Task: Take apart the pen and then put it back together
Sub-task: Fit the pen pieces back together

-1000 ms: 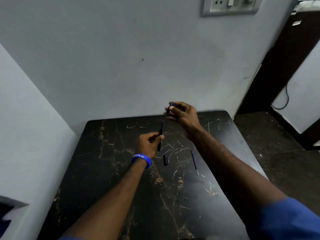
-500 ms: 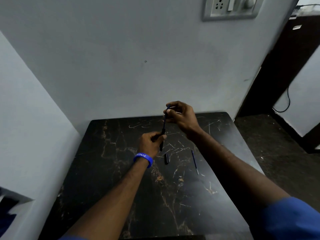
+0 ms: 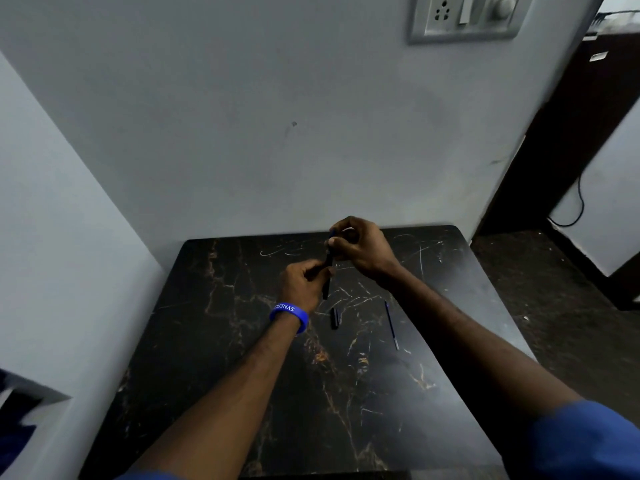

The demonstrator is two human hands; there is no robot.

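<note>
Two hands share the pen barrel (image 3: 326, 278) above the marble table (image 3: 221, 341): left hand (image 3: 302, 285) closed on its lower half, right hand (image 3: 360, 245) pinching the top. Refill (image 3: 391, 325) and small black cap piece (image 3: 334, 318) lie loose nearby. Light, stiff, slim; likely slippery, so grip mid-barrel.

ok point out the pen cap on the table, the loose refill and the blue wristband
pen cap (image 3: 334, 318), head view, middle of the short dark piece lying on the table
refill (image 3: 391, 324), head view, midway along the thin blue rod
blue wristband (image 3: 289, 315), head view, front of the band on the left wrist
</note>
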